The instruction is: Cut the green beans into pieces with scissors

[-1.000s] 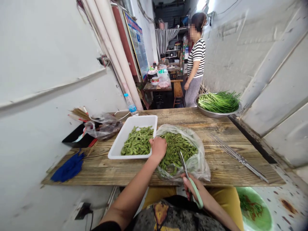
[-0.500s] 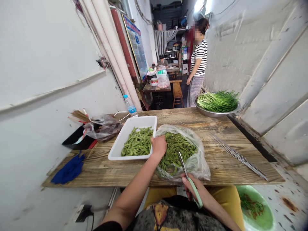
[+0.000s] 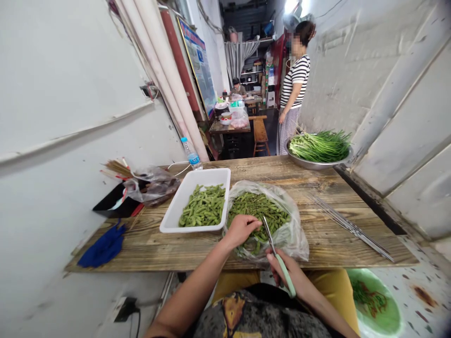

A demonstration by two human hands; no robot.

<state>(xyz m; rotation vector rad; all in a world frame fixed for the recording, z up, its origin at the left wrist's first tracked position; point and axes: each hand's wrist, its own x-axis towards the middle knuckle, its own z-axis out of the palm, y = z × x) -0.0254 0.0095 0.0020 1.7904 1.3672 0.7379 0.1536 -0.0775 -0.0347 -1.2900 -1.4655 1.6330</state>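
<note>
My right hand [image 3: 295, 273] grips a pair of scissors [image 3: 286, 276] with pale green handles, the blades pointing up and away over the bag. Close to the blade tips, my left hand [image 3: 242, 231] has thumb and fingers pinched together; anything between them is too small to make out. Beneath both lies an open clear plastic bag [image 3: 299, 239] filled with green edamame pods [image 3: 262, 206]. To its left stands a white plastic tray [image 3: 172, 217] with more edamame pods [image 3: 202, 206] in it.
Several thin metal skewers [image 3: 352, 227] lie at right, below a metal basin [image 3: 319, 164] of green chives [image 3: 322, 146]. At left are a water bottle [image 3: 192, 155], a blue cloth [image 3: 102, 248] and a black box [image 3: 114, 202]. A green tub [image 3: 391, 307] sits on the floor. A person [image 3: 296, 89] stands beyond.
My left hand has moved from the tray's right edge to the right, up to the scissor tips. My right hand stays nearly in place with the scissors. The standing person has shifted slightly right.
</note>
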